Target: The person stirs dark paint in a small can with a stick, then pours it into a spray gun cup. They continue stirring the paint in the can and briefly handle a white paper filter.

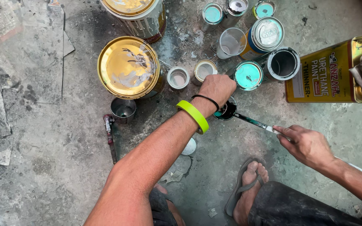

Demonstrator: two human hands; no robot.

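Note:
My left hand [218, 88] grips the rim of a small open paint can [227, 112] on the concrete floor; the can holds dark teal paint. A bright green band and a thin black band circle that wrist. My right hand [304, 144] holds a paint-smeared stick [254, 122] by its near end, its far tip dipped into the can. A can with a turquoise lid [248, 75] stands just behind my left hand.
A large gold-lidded tin [128, 67] sits to the left, and a second big tin [137, 14] behind it. Several small cans and cups cluster at the top middle. A yellow rectangular thinner can [327, 73] lies right. A metal cup [123, 109] and red-handled tool [109, 136] lie left. My sandalled foot [248, 188] is below.

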